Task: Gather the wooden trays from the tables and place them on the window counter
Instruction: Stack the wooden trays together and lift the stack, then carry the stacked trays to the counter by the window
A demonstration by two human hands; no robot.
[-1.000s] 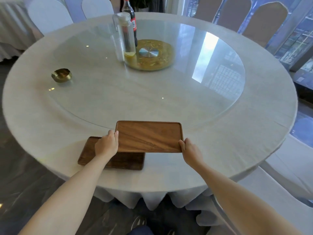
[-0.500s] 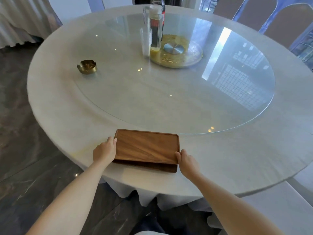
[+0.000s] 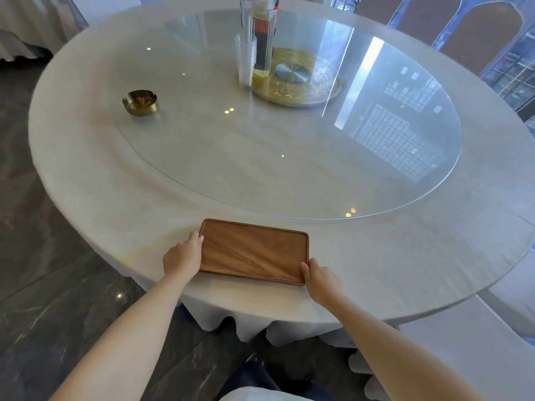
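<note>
A brown wooden tray [image 3: 254, 251] lies near the front edge of the round white table [image 3: 86, 157]. It covers a second tray beneath it, which no longer shows. My left hand [image 3: 182, 256] grips the tray's left short edge, thumb on the rim. At the near right corner my right hand [image 3: 320, 277] holds the same tray.
A glass turntable [image 3: 289, 157] covers the table's middle, carrying a brass ashtray [image 3: 141, 102], a stack of clear cups [image 3: 245, 60], a glass pitcher [image 3: 262, 39] and a gold centre plate [image 3: 301, 79]. Covered chairs [image 3: 477, 33] stand at the far right. Dark marble floor [image 3: 43, 256] lies to the left.
Both hands slid the upper tray left and down until it sits squarely over the lower tray, which is now hidden. The view shifted to the left.
</note>
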